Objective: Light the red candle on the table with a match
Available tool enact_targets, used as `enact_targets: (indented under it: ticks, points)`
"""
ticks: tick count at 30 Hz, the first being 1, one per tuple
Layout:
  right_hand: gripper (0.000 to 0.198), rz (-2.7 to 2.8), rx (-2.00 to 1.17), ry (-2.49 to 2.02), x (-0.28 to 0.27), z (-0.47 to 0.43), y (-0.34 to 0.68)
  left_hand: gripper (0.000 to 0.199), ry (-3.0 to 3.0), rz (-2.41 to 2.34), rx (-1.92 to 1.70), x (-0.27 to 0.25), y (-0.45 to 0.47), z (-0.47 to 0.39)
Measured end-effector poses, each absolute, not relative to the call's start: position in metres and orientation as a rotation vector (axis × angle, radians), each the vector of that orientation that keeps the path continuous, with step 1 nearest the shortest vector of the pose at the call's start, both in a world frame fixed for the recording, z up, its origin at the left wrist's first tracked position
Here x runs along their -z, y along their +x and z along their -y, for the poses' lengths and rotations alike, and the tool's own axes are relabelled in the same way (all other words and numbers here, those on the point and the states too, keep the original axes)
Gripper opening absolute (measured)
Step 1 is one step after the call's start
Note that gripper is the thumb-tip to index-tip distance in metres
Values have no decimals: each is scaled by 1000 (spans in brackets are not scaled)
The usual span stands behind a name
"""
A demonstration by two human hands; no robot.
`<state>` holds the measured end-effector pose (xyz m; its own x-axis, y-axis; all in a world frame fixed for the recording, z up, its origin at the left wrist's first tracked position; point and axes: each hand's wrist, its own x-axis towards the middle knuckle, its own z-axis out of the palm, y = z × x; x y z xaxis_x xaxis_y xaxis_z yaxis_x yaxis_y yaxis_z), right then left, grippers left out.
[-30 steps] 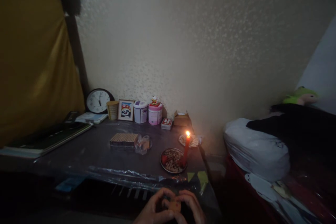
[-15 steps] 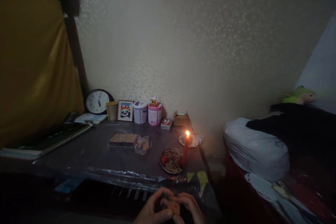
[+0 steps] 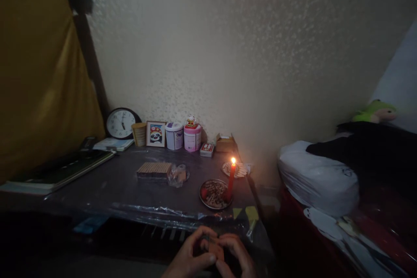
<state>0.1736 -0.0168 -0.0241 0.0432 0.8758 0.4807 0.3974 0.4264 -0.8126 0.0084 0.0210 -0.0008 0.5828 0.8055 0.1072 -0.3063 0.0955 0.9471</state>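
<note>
At the bottom middle, my left hand (image 3: 193, 253) and my right hand (image 3: 239, 255) are close together, both closed around a small brown box (image 3: 215, 248). It looks like a matchbox, though dim light hides its details. Fingertips of both hands press on its sides, just in front of the table's near edge. Beyond them, a lit red candle (image 3: 231, 179) stands upright at the right side of a round metal plate (image 3: 201, 197) filled with small speckled pieces. A small red thing (image 3: 204, 193) lies at that plate's left.
A ridged brown block (image 3: 154, 170) and crumpled clear plastic (image 3: 177, 175) lie on the plastic-covered table (image 3: 114, 182). White sticks (image 3: 240, 170) rest on a plate behind the candle. Tins (image 3: 174, 136), a clock (image 3: 122, 123) and an open cardboard box (image 3: 224, 143) line the wall.
The view has tilted slightly, so the table things sit a little higher. Both hands stay on the small brown box, which has turned slightly between the fingers.
</note>
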Motion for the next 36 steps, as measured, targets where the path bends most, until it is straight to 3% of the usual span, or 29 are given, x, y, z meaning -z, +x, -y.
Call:
enact_targets:
  ticks: [12, 36]
  points:
    - [31, 1468, -871, -1181, 5, 22, 170, 45, 1214, -531, -870, 5, 7, -23]
    - [38, 1432, -953, -1192, -6, 24, 167, 41, 1189, -553, -897, -1, 6, -19]
